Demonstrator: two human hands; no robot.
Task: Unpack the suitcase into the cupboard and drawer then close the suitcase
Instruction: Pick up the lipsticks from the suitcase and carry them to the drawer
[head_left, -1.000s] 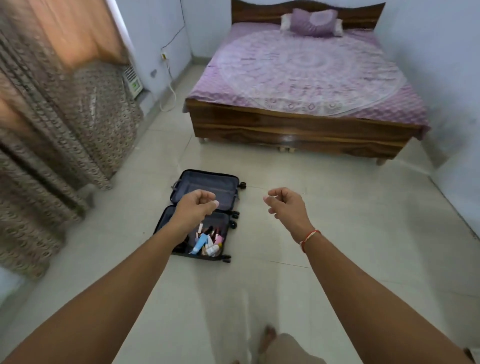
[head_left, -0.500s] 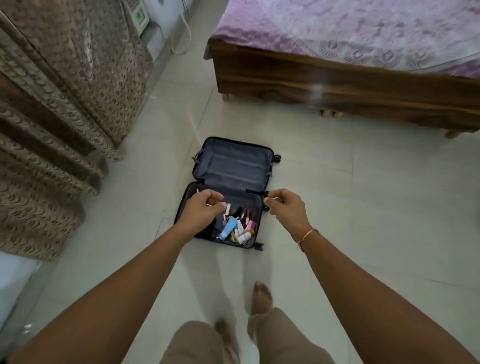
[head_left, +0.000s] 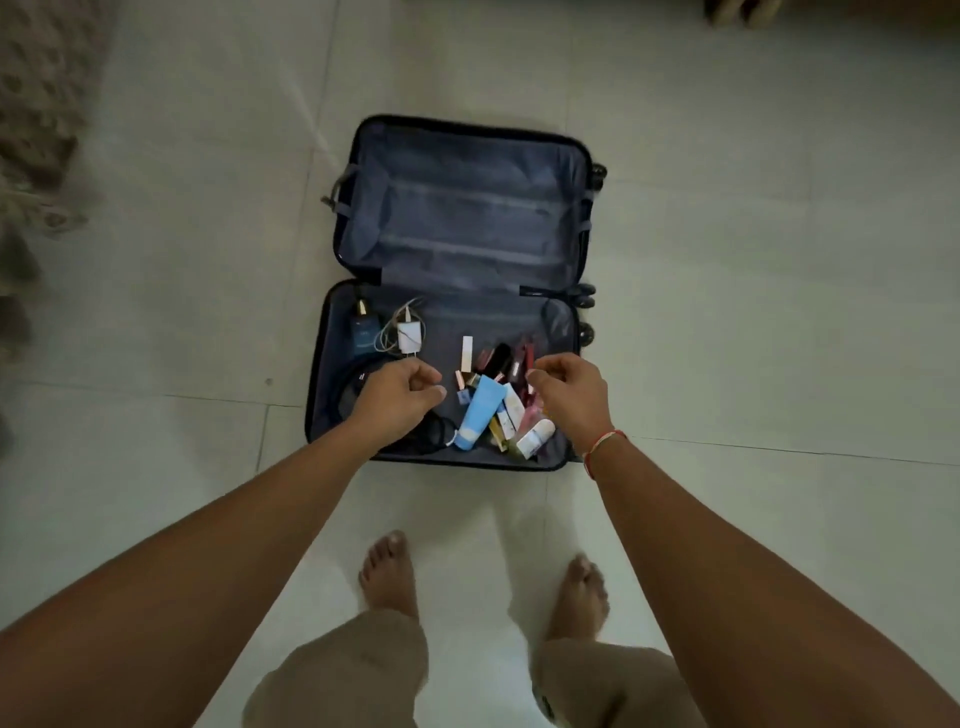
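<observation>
Left hand (head_left: 397, 402) hides part of the black cable (head_left: 358, 387).

The suitcase (head_left: 457, 291) is lying open on the floor (head_left: 753, 260), its lid half sitting farther away. The charger (head_left: 409, 336) is lying left of the tube (head_left: 479, 413) in the nearer half.

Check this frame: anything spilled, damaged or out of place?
Nothing stands out. The suitcase lies open on the floor; its tubes and charger lie loose but inside. Both hands hover empty.
</observation>
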